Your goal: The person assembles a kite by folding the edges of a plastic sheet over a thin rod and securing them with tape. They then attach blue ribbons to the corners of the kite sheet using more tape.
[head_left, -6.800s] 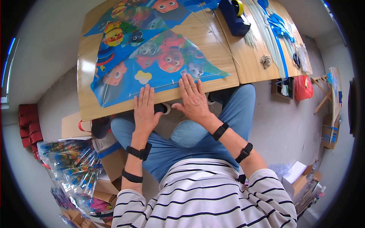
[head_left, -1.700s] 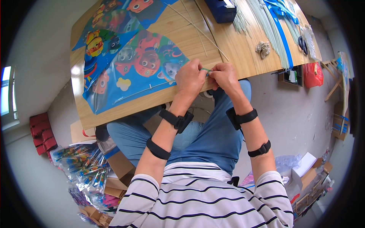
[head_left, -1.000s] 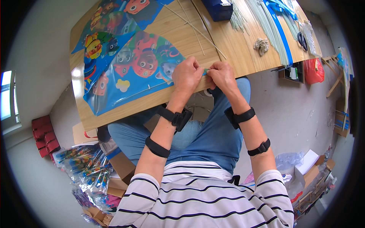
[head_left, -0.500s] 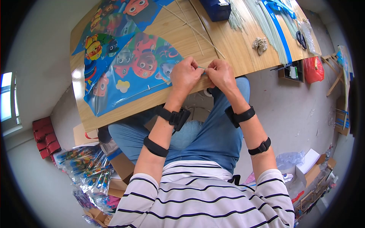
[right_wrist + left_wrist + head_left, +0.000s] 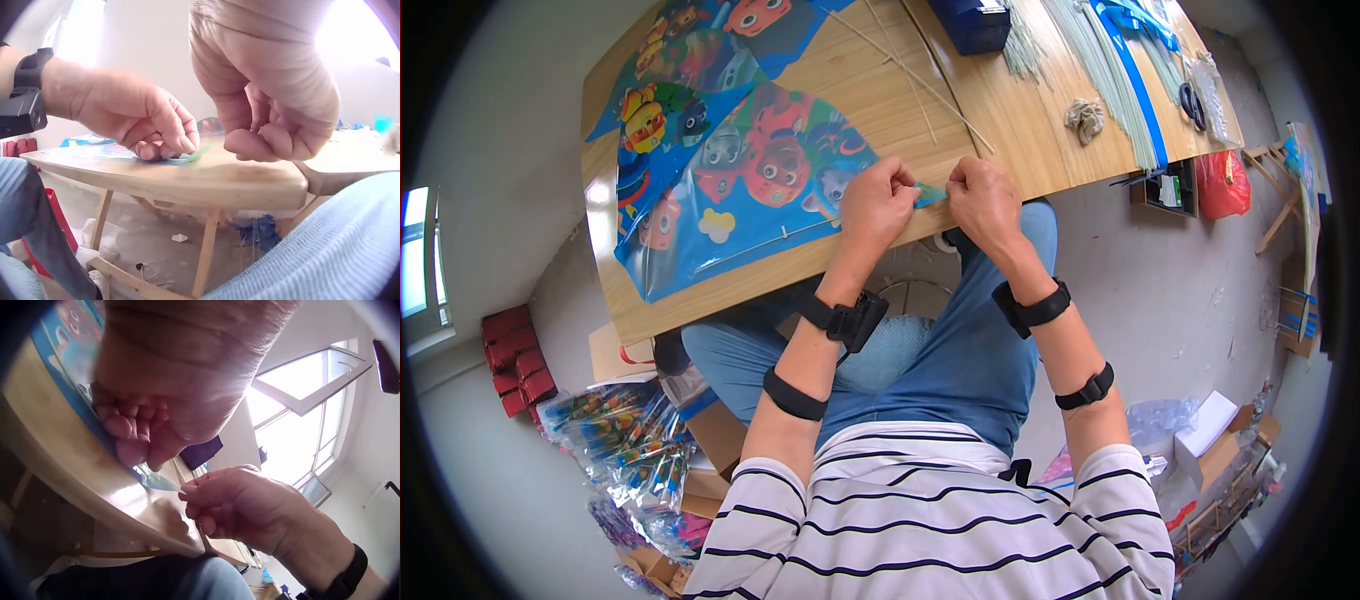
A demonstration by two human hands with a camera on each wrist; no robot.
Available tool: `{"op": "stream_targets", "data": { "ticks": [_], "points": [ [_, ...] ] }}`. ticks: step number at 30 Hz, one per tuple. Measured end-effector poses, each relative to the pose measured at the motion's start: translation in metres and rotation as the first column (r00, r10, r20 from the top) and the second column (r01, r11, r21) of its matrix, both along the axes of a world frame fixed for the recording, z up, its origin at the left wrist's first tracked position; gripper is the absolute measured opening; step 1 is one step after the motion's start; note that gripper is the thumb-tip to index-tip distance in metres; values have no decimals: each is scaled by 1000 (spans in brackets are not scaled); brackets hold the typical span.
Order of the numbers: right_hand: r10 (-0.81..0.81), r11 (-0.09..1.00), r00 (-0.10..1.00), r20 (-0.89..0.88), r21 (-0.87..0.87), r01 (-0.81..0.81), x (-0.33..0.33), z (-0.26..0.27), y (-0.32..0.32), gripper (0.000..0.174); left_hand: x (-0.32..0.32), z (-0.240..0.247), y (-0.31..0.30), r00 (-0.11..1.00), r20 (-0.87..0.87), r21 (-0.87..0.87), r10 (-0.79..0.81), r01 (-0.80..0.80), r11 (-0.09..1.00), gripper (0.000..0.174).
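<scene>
A blue kite (image 5: 735,215) printed with cartoon faces lies on the wooden table (image 5: 900,105). A thin pale rod (image 5: 745,254) runs along its near edge, with a small white piece on it. My left hand (image 5: 878,212) pinches the kite close to its right corner. Just right of it, my right hand (image 5: 988,203) pinches the very tip. Between the hands a short green stretch of corner (image 5: 930,195) shows, drawn out to a point in the left wrist view. The thumb and fingertips of each hand cover the parts they hold.
Loose thin rods (image 5: 920,80) lie behind the hands. Further right are a dark blue tape dispenser (image 5: 972,25), a crumpled beige lump (image 5: 1085,120), rod bundles (image 5: 1120,110) and scissors (image 5: 1192,104). Another printed sheet (image 5: 700,50) lies at the back left. The table's front edge is close below.
Earlier both hands lay flat on the kite's near edge; then they moved to its right corner and pinched it. Lately the left hand has slid slightly left, widening the gap between the hands.
</scene>
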State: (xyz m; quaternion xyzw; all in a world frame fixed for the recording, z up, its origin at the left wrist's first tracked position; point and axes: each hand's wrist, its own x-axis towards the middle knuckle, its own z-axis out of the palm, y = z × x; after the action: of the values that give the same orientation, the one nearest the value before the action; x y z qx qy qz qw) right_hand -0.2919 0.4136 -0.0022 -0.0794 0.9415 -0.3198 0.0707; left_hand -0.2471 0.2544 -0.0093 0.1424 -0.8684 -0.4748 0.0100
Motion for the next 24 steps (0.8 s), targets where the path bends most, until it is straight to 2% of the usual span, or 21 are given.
{"op": "stream_targets", "data": {
  "ticks": [5, 14, 20, 23, 24],
  "points": [
    [38, 999, 999, -16, 10, -38, 0, 13, -7, 11, 3, -1, 3, 995, -93, 35, 46, -43, 998, 10],
    [82, 996, 995, -59, 30, -80, -1, -8, -7, 7, 3, 4, 9, 998, 3, -87, 56, -56, 995, 16],
    [78, 997, 995, -54, 5, -78, 0, -6, -5, 7, 1, 8, 17, 998, 21, -237, 67, -60, 970, 16],
    [41, 997, 998, -53, -68, -45, 1, -10, 0, 10, 0, -8, 8, 995, -25, -56, 92, -93, 994, 16],
    [24, 996, 999, -40, -83, -28, 2, -9, 1, 11, 0, -5, 7, 997, -6, -67, 83, -83, 994, 16]
  ]
}}
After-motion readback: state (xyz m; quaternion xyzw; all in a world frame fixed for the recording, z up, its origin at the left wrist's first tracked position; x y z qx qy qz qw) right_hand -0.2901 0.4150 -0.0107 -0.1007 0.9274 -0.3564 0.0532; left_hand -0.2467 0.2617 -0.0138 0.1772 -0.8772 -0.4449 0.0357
